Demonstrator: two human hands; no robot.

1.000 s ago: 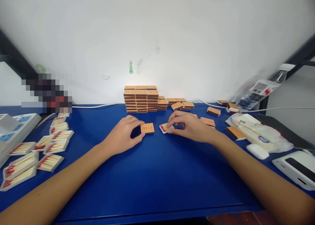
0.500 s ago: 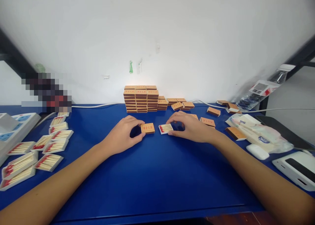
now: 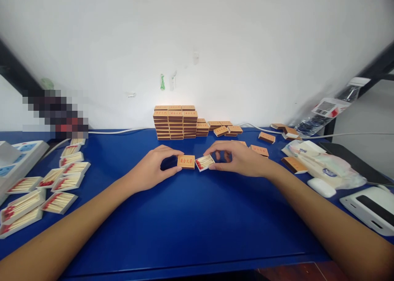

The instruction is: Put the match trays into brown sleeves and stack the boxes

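Both bare forearms reach in from the lower corners and converge at the middle of the table, palms turned inward. The left hand [image 3: 150, 170] pinches the left end of a flat orange cardboard matchbox sleeve with red lettering [image 3: 186, 162], its fingertips on the far edge and its thumb at the near edge. The right hand [image 3: 246, 160] grips the right end of a small white rectangular cardboard tray [image 3: 207, 167] in the same way, between thumb and fingers, with some fingers curled behind.

The tray holds a layer of pale wooden matches with red heads [image 3: 205, 162], the heads pointing towards the sleeve (whose inside is hidden from this angle). Both pieces sit above the glossy blue tabletop [image 3: 191, 223], just beside each other; whether they touch is unclear. At the far left, a cluster of open white cardboard trays [image 3: 23, 228] is filled with similar red-headed matches. By the wall stands a neat stack of orange-topped, dark-sided matchboxes [image 3: 175, 125].

Half a second ago a strip of blue separated tray and sleeve; now the tray's left corner is right next to the sleeve's right end, and the tray is turned more askew. The stack by the wall is unchanged.
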